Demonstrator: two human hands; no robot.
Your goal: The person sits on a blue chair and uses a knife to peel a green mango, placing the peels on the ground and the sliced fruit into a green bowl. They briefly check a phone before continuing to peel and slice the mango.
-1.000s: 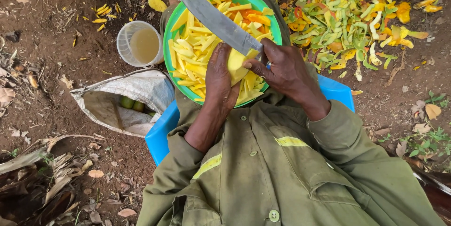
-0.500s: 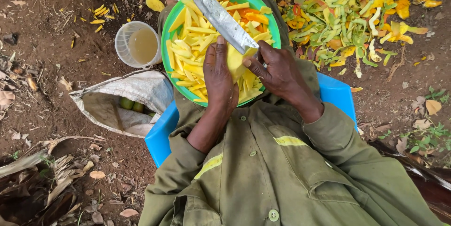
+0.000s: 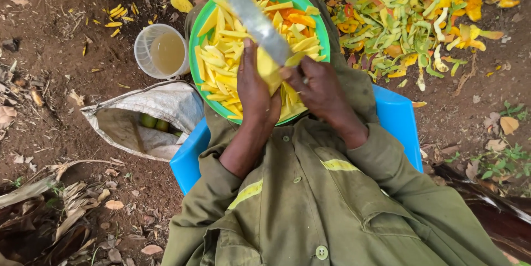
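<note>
Head view: left hand cups a yellow fruit piece over the green plate; right hand grips the blurred knife, handle hidden, blade crossing the fruit.

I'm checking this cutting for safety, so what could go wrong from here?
1. The long steel knife blade cuts the yellow fruit piece cupped in the bare left hand; a slip could slice the palm or fingers.
2. The right hand grips close to the blade, and wet fruit may make it slide.
3. The round green plastic plate heaped with strips sits on the lap and could tip.
</note>
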